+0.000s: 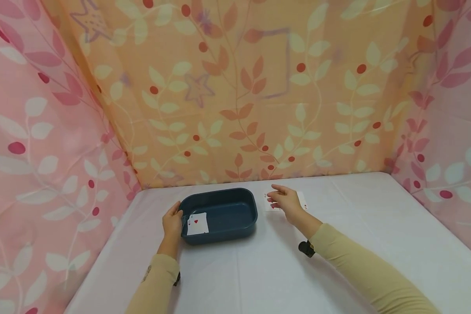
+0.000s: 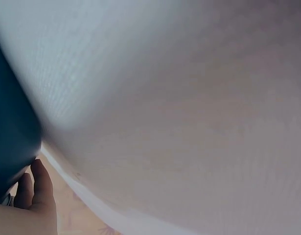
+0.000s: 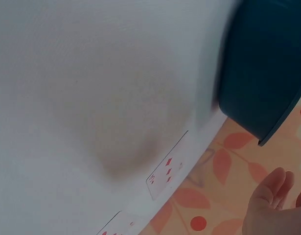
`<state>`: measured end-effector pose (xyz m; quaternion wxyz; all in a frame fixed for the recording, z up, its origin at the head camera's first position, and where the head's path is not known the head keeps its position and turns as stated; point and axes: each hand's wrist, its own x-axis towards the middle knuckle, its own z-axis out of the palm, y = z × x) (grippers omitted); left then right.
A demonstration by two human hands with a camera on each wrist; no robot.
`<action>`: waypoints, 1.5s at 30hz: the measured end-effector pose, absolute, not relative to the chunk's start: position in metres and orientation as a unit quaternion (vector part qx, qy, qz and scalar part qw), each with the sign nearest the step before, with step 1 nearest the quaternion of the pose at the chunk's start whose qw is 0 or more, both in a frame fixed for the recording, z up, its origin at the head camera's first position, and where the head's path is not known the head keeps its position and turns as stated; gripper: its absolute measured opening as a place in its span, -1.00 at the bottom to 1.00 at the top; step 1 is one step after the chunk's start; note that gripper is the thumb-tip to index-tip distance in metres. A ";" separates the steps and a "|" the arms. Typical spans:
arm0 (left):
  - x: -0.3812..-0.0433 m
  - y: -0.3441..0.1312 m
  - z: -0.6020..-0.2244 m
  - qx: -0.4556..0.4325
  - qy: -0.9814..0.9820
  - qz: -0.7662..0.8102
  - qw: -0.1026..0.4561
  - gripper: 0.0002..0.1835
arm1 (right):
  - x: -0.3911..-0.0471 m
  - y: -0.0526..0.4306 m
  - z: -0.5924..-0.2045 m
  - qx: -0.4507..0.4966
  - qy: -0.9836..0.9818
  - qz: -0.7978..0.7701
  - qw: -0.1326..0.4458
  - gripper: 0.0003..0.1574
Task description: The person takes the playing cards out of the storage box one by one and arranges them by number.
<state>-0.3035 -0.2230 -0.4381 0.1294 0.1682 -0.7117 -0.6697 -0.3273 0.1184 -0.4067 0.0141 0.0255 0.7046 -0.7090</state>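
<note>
At the left end of a dark blue basin (image 1: 219, 237), my left hand (image 1: 172, 222) grips the rim with its thumb over the edge; in the left wrist view its fingers (image 2: 41, 183) lie against the outer wall. White playing cards (image 1: 198, 226) overlap inside the basin's left end, the top one showing a red heart. To the right of the basin, my right hand (image 1: 284, 201) is raised over other playing cards (image 1: 301, 199), with loosely bent fingers and nothing held. The right wrist view shows a card with red diamonds (image 3: 165, 171) and part of another card (image 3: 118, 226) on the cloth.
A white cloth (image 1: 235, 279) covers the table. Behind it hangs an orange leaf-patterned curtain (image 1: 235, 109), with pink patterned curtains (image 1: 35, 174) at both sides. A dark wrist camera (image 1: 306, 249) hangs below the right sleeve.
</note>
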 end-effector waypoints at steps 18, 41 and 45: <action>-0.303 -0.224 -0.440 0.169 -0.710 -0.672 0.129 -0.51 | -0.318 0.082 -0.407 -0.016 0.656 -0.754 0.029 -0.48; -0.305 -0.225 -0.441 0.163 -0.702 -0.681 0.131 -0.51 | -0.312 0.037 -0.413 -0.077 0.616 -0.781 0.070 -0.42; -0.305 -0.225 -0.441 0.161 -0.702 -0.681 0.134 -0.51 | -0.310 0.027 -0.414 -0.078 0.618 -0.778 0.078 -0.43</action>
